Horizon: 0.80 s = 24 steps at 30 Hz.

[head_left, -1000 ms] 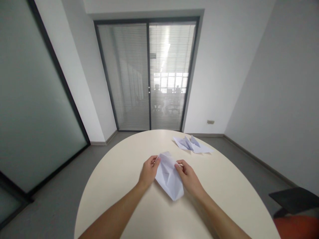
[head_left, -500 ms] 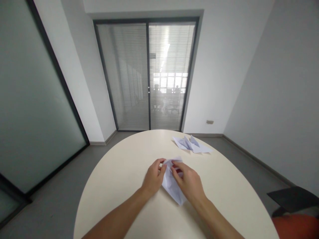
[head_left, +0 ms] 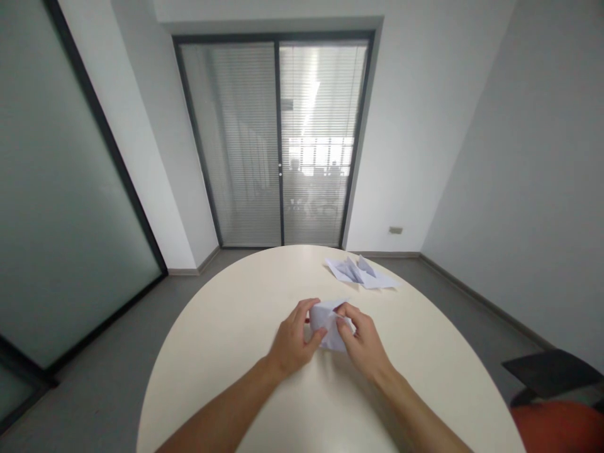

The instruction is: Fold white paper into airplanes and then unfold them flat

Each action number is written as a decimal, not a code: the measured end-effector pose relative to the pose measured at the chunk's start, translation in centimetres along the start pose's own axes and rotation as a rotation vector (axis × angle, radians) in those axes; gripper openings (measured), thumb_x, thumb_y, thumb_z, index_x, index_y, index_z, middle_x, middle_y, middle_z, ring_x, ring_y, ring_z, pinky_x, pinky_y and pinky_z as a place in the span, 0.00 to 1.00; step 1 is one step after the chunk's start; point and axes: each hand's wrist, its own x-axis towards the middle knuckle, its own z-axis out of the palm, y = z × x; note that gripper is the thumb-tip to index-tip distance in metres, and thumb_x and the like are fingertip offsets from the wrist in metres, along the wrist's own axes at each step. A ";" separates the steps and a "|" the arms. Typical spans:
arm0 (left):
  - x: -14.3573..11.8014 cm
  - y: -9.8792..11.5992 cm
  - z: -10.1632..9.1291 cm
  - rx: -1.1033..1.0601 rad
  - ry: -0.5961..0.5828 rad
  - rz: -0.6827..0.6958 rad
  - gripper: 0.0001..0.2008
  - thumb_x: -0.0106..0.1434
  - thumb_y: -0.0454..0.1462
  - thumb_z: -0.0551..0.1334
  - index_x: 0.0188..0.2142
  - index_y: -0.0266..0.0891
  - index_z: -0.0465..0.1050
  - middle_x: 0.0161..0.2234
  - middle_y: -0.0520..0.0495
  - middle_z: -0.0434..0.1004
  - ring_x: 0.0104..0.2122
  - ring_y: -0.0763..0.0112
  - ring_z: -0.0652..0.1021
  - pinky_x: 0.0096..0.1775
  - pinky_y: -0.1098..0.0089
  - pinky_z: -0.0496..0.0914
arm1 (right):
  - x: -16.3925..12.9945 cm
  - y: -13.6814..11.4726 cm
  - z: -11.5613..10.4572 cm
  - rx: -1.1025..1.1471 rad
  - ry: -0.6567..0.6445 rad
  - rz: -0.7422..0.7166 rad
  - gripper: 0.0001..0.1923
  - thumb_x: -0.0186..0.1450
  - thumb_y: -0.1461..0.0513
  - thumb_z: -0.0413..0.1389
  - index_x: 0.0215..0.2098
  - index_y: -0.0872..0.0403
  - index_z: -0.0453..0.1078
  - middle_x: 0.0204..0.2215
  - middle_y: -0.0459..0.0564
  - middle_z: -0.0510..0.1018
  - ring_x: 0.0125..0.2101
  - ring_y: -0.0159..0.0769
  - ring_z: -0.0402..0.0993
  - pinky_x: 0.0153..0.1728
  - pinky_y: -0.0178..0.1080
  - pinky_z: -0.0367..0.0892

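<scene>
On the pale round bench [head_left: 221, 333], creased white papers [head_left: 376, 280] lie near the far right edge, seemingly folded already. Nearer the person, a part-folded sheet [head_left: 333, 341] bends between the left hand [head_left: 292, 341], curled narrowly round one side, and the right hand [head_left: 363, 345], pinching the other; fingers hide creases, so I can't tell how much folding is left.

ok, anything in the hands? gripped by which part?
Yes, a folded white paper: left hand on its left side, right hand at its upper right edge. Exact fingertip contact is partly hidden.
</scene>
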 end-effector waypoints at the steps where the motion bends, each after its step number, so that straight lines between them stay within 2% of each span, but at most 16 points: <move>1: 0.0 0.0 -0.1 -0.001 0.005 -0.020 0.23 0.63 0.39 0.60 0.57 0.43 0.60 0.55 0.42 0.67 0.52 0.60 0.71 0.47 0.64 0.72 | 0.1 0.1 -0.1 0.064 -0.010 0.006 0.17 0.66 0.51 0.48 0.24 0.51 0.58 0.25 0.47 0.70 0.30 0.37 0.66 0.33 0.37 0.62; 5: -0.2 -0.4 0.0 -0.011 0.020 -0.130 0.18 0.64 0.43 0.60 0.51 0.42 0.62 0.46 0.44 0.73 0.42 0.63 0.76 0.43 0.66 0.72 | 0.4 0.1 0.0 0.283 -0.001 0.158 0.20 0.65 0.45 0.48 0.26 0.51 0.56 0.21 0.43 0.63 0.25 0.33 0.60 0.27 0.34 0.60; 9: -0.3 -1.4 0.7 -0.076 0.066 -0.298 0.18 0.66 0.47 0.57 0.50 0.41 0.60 0.38 0.47 0.75 0.29 0.69 0.76 0.30 0.71 0.70 | 0.7 -0.1 0.4 0.456 -0.213 0.257 0.22 0.61 0.42 0.53 0.38 0.50 0.60 0.23 0.42 0.66 0.25 0.33 0.65 0.28 0.34 0.63; 10: -0.3 -1.5 0.8 -0.088 0.095 -0.310 0.19 0.67 0.47 0.56 0.51 0.40 0.59 0.39 0.46 0.74 0.30 0.69 0.76 0.29 0.71 0.69 | 0.7 -0.1 0.4 0.461 -0.273 0.248 0.23 0.60 0.41 0.55 0.39 0.50 0.61 0.24 0.42 0.68 0.26 0.34 0.66 0.29 0.35 0.64; 12: 0.0 -1.6 0.5 -0.079 0.166 -0.263 0.20 0.67 0.45 0.55 0.55 0.40 0.57 0.46 0.42 0.73 0.38 0.66 0.77 0.35 0.69 0.71 | 0.7 0.0 0.6 0.414 -0.332 0.193 0.22 0.61 0.42 0.56 0.37 0.52 0.64 0.26 0.44 0.70 0.28 0.33 0.67 0.32 0.34 0.64; 14: 0.4 -1.3 -0.3 -0.018 0.202 -0.132 0.24 0.68 0.42 0.55 0.61 0.41 0.54 0.56 0.38 0.66 0.51 0.61 0.72 0.47 0.63 0.70 | 0.5 0.1 0.6 0.316 -0.330 0.134 0.21 0.64 0.44 0.52 0.34 0.53 0.66 0.27 0.44 0.71 0.29 0.32 0.66 0.31 0.33 0.62; 16: 0.7 -0.9 -1.3 0.065 0.157 0.035 0.25 0.67 0.39 0.55 0.62 0.43 0.55 0.61 0.39 0.59 0.59 0.58 0.64 0.57 0.57 0.62 | 0.3 0.1 0.7 0.206 -0.307 0.090 0.20 0.68 0.46 0.48 0.35 0.53 0.67 0.28 0.45 0.71 0.29 0.32 0.65 0.31 0.33 0.61; 19: 1.1 -0.5 -2.5 0.098 0.064 0.153 0.21 0.65 0.38 0.57 0.57 0.42 0.64 0.58 0.40 0.65 0.58 0.57 0.65 0.60 0.54 0.58 | 0.1 -0.2 0.7 0.113 -0.304 0.029 0.17 0.70 0.50 0.46 0.38 0.52 0.69 0.30 0.45 0.73 0.30 0.32 0.65 0.33 0.33 0.61; 21: 1.2 -0.6 -2.8 0.043 0.053 0.113 0.19 0.64 0.39 0.58 0.54 0.40 0.66 0.52 0.40 0.70 0.54 0.57 0.69 0.57 0.55 0.62 | 0.1 -0.4 0.6 0.098 -0.298 0.006 0.16 0.70 0.52 0.46 0.40 0.52 0.70 0.31 0.46 0.75 0.31 0.33 0.67 0.34 0.33 0.61; 24: 1.4 -1.0 -2.8 -0.069 0.075 -0.030 0.15 0.63 0.40 0.60 0.49 0.39 0.69 0.45 0.42 0.74 0.47 0.61 0.73 0.53 0.59 0.66 | 0.2 -0.5 0.4 0.073 -0.266 0.020 0.16 0.70 0.52 0.46 0.43 0.51 0.71 0.31 0.46 0.75 0.31 0.33 0.67 0.33 0.33 0.61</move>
